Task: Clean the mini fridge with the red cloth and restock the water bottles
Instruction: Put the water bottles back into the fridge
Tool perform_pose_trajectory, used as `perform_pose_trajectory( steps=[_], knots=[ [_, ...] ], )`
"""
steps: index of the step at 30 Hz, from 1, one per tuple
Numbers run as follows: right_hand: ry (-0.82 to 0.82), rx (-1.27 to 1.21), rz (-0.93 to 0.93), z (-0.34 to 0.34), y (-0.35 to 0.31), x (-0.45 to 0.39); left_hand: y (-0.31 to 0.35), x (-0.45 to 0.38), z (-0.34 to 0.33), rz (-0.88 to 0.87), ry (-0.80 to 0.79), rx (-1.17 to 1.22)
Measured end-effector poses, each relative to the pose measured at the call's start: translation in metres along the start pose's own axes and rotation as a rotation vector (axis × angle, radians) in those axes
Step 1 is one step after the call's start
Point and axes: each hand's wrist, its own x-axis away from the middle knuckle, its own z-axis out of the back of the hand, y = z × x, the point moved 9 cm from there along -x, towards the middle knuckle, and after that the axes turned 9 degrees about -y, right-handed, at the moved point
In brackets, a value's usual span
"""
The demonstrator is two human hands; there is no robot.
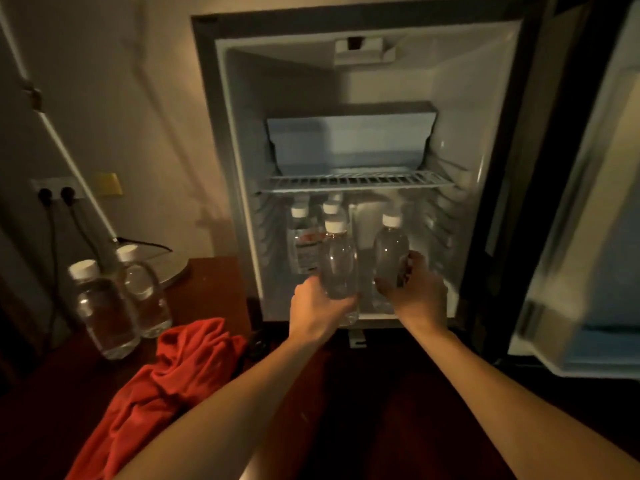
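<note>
Dim warm light falls on a dark red-brown floor point(214, 282) and a pale wall point(138, 98) with two plugs in a socket point(57, 194). Set against the wall, the fridge point(467, 116) stands open, its door point(595, 237) swung wide to the right; its lining is smooth white plastic, with a wire shelf point(356, 181) and a boxy compartment point(349, 143) above it. Below the shelf, clear bottles with white caps stand at the back left point(304, 244). The left hand point(318, 310) curls round one bottle point(337, 265) at the fridge's front lip; the right hand point(412, 289) grips another point(389, 251) just inside, to the right. Space stays free on the fridge floor's right side. Left of the fridge, two more bottles point(114, 303) stand on the floor, touching, beside the crumpled red cloth point(166, 375).
</note>
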Motion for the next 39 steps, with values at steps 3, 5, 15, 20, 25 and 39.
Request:
perform_pose_trajectory(
  steps=[3, 5, 15, 20, 25, 39],
  knots=[
    [0.015, 0.004, -0.024, -0.005, 0.023, -0.023, 0.009, -0.032, -0.035, -0.003, -0.055, -0.001],
    [0.012, -0.008, -0.014, -0.011, 0.032, -0.038, 0.013, -0.050, -0.051, 0.011, -0.050, -0.043],
    [0.002, 0.071, -0.009, -0.038, 0.055, -0.092, 0.009, -0.125, -0.089, 0.046, -0.033, -0.013],
    [-0.023, 0.099, -0.040, -0.047, 0.058, -0.108, 0.011, -0.144, -0.095, 0.084, -0.068, -0.026],
    [-0.041, 0.095, -0.060, -0.053, 0.058, -0.116, 0.010, -0.150, -0.099, 0.085, -0.095, -0.027],
    [-0.392, 0.401, -0.130, -0.060, 0.054, -0.038, 0.017, -0.052, -0.086, -0.051, -0.410, -0.342]
  ],
)
